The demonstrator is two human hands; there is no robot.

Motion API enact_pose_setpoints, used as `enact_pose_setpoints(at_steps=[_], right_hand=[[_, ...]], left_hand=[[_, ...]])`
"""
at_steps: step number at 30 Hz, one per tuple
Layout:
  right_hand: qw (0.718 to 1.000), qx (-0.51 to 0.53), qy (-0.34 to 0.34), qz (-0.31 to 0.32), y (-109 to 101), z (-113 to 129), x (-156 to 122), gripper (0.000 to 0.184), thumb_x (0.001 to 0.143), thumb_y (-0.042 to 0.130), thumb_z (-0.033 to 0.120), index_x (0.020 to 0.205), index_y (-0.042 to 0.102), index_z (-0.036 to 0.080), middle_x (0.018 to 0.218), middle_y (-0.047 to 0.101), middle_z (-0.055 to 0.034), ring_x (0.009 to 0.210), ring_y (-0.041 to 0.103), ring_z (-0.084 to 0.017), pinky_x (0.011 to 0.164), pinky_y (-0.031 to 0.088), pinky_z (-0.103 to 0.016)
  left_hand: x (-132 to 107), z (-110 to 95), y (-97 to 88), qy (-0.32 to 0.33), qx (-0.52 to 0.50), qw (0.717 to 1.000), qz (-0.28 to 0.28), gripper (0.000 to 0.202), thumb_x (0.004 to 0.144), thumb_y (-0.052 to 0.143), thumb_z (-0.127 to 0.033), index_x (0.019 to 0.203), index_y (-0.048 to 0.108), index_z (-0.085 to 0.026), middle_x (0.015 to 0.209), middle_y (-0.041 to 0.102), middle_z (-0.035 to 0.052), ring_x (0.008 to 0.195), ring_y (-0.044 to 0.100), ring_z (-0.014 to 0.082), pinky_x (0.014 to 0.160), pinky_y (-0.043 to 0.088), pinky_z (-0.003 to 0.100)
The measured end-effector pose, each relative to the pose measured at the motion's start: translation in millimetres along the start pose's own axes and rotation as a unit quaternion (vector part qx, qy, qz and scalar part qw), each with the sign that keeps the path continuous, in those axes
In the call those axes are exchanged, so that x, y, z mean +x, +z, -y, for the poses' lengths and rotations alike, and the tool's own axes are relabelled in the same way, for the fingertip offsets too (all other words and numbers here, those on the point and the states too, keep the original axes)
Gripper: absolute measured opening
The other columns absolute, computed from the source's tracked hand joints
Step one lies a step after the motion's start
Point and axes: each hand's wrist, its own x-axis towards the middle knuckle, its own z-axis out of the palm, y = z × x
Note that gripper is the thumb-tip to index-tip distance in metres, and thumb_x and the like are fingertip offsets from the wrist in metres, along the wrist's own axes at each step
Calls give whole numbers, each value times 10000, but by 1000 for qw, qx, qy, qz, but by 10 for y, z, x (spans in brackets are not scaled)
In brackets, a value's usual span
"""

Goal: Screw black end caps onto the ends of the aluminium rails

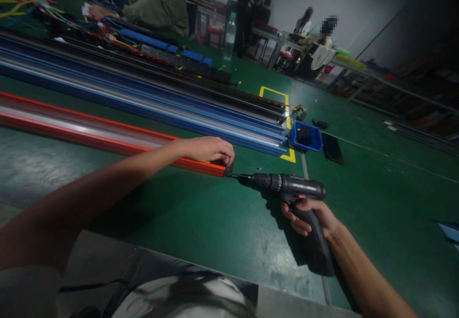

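Observation:
A long orange profile (199,166) lies along the green table, with a small black end piece (228,169) at its right end. My left hand (211,149) rests over that end, its fingers curled closed down at the black end piece; the fingertips are partly hidden. In my right hand (311,215) is a black cordless drill (301,187), gripped by its handle and lying nearly level. Its bit (238,177) points left and meets the end piece. A tiny screw-like bit (258,169) lies on the table just behind the drill's chuck.
Blue profiles (215,126) and black profiles lie behind the orange one. A blue bin (306,136) holds black parts, beside a dark flat phone-like object (333,148). A plastic bottle (230,36) stands farther back. A co-worker's sleeve (158,12) reaches over wires at upper left.

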Motion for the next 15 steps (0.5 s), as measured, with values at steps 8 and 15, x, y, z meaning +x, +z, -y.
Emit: enact_pose_setpoints(at_steps=[8,15], right_hand=[[1000,0,2,4,-38,-12,-1,259,859,653,254,991,737,47,739,662,-40,399,494,-45,456,533,-200],[1000,4,5,-6,-34,-17,-2,255,849,661,252,983,732,47,726,658,-36,394,485,-48,446,521,-203]], left_hand=[[6,-21,-9,-5,2,1000,5,187,964,541,-149,868,699,-181,913,693,26,804,622,107,745,421,193],[6,-39,-16,-8,-3,1000,-2,189,950,547,-145,854,705,-186,904,702,26,798,627,110,743,421,192]])
